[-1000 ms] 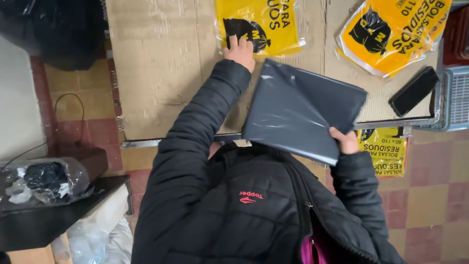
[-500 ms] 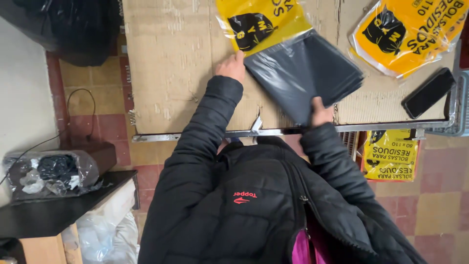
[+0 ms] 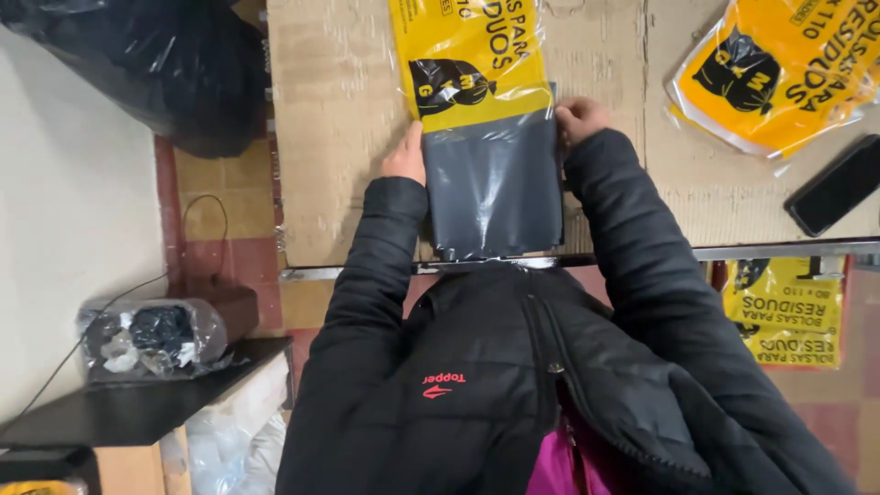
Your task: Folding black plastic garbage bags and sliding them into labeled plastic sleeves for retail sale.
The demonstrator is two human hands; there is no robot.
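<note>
A folded stack of dark grey bags [image 3: 495, 188] lies between the two hands on the cardboard-covered table [image 3: 339, 128], its far end going into a clear sleeve with a yellow printed label [image 3: 472, 60]. The left hand [image 3: 405, 158] presses flat against the stack's left edge, fingers together. The right hand [image 3: 579, 119] is curled on the stack's upper right corner. Right of the right hand lie one more yellow packet [image 3: 779, 73] and one black phone [image 3: 839, 185]. A third yellow packet [image 3: 788, 312] sits below the table edge.

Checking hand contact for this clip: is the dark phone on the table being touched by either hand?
No: the dark phone lies apart at the right, while the left hand and right hand flank the grey bag stack.
</note>
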